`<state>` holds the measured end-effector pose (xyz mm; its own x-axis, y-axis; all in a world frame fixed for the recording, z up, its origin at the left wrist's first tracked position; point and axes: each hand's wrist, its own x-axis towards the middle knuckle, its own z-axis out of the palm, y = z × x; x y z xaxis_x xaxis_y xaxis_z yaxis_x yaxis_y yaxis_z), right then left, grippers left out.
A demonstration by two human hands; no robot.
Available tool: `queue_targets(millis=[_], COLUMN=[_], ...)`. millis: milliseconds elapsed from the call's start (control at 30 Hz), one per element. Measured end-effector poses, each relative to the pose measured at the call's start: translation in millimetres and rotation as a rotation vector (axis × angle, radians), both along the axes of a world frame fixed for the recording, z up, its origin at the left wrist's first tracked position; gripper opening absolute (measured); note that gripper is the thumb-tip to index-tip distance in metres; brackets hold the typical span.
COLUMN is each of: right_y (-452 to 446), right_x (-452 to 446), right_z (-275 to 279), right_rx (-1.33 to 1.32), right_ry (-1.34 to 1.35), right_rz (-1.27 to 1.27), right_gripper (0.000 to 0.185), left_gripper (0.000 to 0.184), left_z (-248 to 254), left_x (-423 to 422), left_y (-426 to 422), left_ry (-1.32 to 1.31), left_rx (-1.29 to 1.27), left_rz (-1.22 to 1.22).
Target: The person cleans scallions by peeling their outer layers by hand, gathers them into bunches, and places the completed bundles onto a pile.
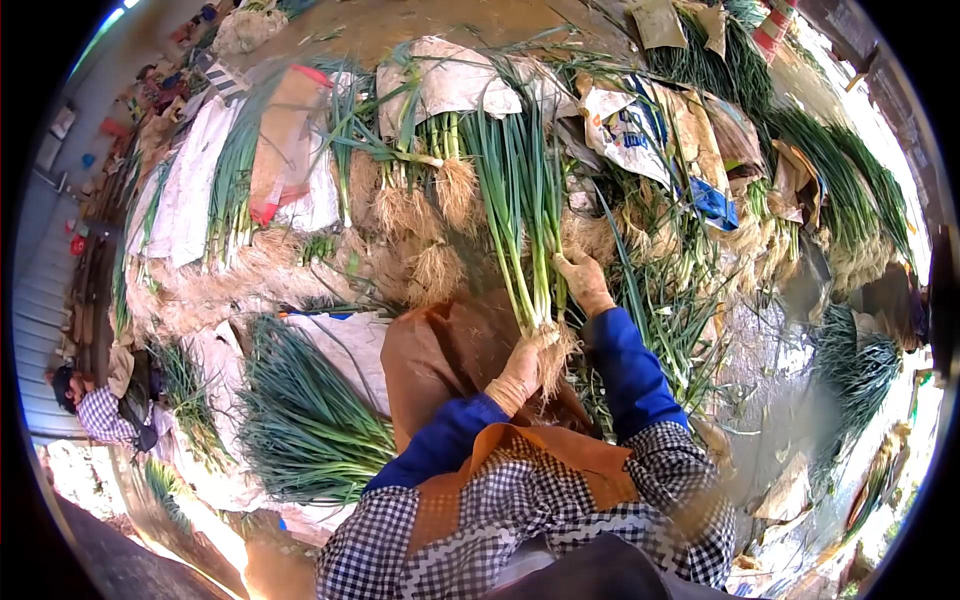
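Observation:
A few long green onions [515, 190] stand upright before me, leaves pointing away and pale roots toward my body. My left hand [522, 370] is closed around their lower ends, just beside the root tuft [556, 362]. Higher on the right side of the stalks, my right hand [585, 280] has its fingers closed on a stalk. A brown apron [440, 350] covers my lap beneath the onions. Other onions with bushy roots [457, 190] lie just beyond, to the left of the held ones.
A large pile of green onions [305, 415] lies on sacking at my left. White sacks [450, 80] cover more onions ahead. Loose leaves [670, 320] are heaped at my right. Another person [100, 410] sits at the far left, and wet ground [765, 370] shows at the right.

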<state>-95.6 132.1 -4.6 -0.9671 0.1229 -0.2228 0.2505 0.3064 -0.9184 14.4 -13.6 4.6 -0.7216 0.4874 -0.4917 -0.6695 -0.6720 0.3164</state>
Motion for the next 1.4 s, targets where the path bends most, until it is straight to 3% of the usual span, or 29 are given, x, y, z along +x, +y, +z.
queue_targets(millis=[33,100,167,233,300,333,367,433,500,567,600,633,700,733,767,833,900,967,1000,1033,1100,1167,1233,1267,1300,1367,1400], right_y=[-3.8,-12.5,-14.9,-2.5,-0.8,-0.6,-6.3,-23.7,-26.9,-16.0,-11.6,-4.3,17.0,23.7,29.9,24.9,28.5,18.4,0.1,-5.0,-12.5,-30.0,-41.3,-42.2,-37.1,-37.1,-27.2], right_x=[2.4,7.5,10.7,0.5,6.8,5.6,4.1,2.9,11.2,25.0,29.9,41.1,49.5,61.5,63.4,55.6,39.2,24.2,22.7,22.3,17.3,7.6,2.9,12.8,27.3,66.3,86.0], right_z=[16.9,34.4,28.6,-1.2,1.8,-4.6,-12.8,-28.1,-30.0,-29.4,-22.3,-6.7,-16.9,28.3,25.7,38.4,-11.1,-41.1,-27.2,-24.9,-12.5,-19.6,-49.2,-54.1,-58.3,-11.2,-32.6], right_rx=[0.495,0.507,0.425,-0.475,-0.804,-0.998,-1.0,-0.813,-0.72,0.498,0.44,0.119,-0.265,-0.562,-0.722,-0.634,-0.692,-1.011,-1.108,-1.222,-1.34,-1.408,-1.636,-1.835,-1.835,-1.067,-0.655], right_ry=[0.083,0.057,0.1,-0.077,-0.254,-0.256,-0.257,0.198,0.131,0.225,0.185,0.128,0.123,0.006,0.107,0.099,-0.02,-0.293,-0.267,-0.176,-0.141,-0.203,-0.045,-0.028,-0.029,-0.461,-0.181], right_rz=[-0.048,-0.106,0.025,0.224,0.028,0.069,0.07,0.047,-0.063,-0.109,-0.245,-0.29,-0.376,-0.25,-0.179,-0.208,-0.216,-0.276,-0.291,-0.154,-0.092,-0.329,-0.29,-0.093,-0.093,-0.06,0.237], right_gripper=[0.03,0.028,0.029,0.038,0.047,0.047,0.047,0.038,0.032,0.03,0.031,0.041,0.047,0.049,0.044,0.044,0.049,0.059,0.069,0.074,0.044,0.032,0.026,0.021,0.021,0.024,0.028], left_gripper=[0.018,0.016,0.015,0.014,0.017,0.019,0.019,0.018,0.018,0.02,0.02,0.02,0.02,0.02,0.02,0.022,0.023,0.022,0.021,0.021,0.02,0.025,0.023,0.023,0.023,0.022,0.021], left_z=[12.6,19.3,22.3,0.5,-16.1,-20.1,-24.4,-24.0,-22.1,-20.4,-21.1,-22.5,-23.4,-21.9,-20.1,-23.7,-24.0,-17.6,-15.8,-16.3,-18.5,-23.8,-22.9,-23.7,-24.5,-26.4,-24.2], left_x=[1.0,1.1,3.9,2.0,-0.3,0.9,1.0,0.5,1.1,2.5,2.6,3.1,2.6,2.2,0.8,1.8,1.4,2.5,1.9,1.7,1.6,1.8,1.2,1.5,2.4,2.4,3.5], left_y=[2.7,4.5,8.6,3.4,-8.3,-6.8,-7.0,-6.1,-6.8,-7.6,-8.6,-10.0,-9.5,-9.8,-9.6,-8.7,-10.0,-10.8,-10.6,-11.5,-13.1,-14.8,-12.8,-11.0,-10.0,-13.7,-14.9], left_ry=[-0.036,-0.052,0.061,0.097,0.03,0.009,0.008,0.022,0.02,0.016,0.013,0.012,0.006,-0.014,-0.029,0.02,0.014,-0.006,-0.034,-0.035,-0.011,0.018,0.045,0.045,0.051,0.063,0.032], left_rx=[-0.035,-0.03,-0.113,-0.074,0.336,0.409,0.407,0.488,0.438,0.337,0.336,0.345,0.365,0.435,0.506,0.519,0.516,0.509,0.506,0.505,0.521,0.608,0.496,0.498,0.477,0.428,0.418], left_rz=[0.037,0.038,0.043,0.013,-0.081,-0.014,-0.014,0.021,0.021,0.022,0.018,0.003,-0.012,-0.027,-0.041,-0.058,-0.051,-0.043,-0.029,-0.023,-0.051,-0.084,-0.057,-0.061,-0.054,-0.037,-0.018])
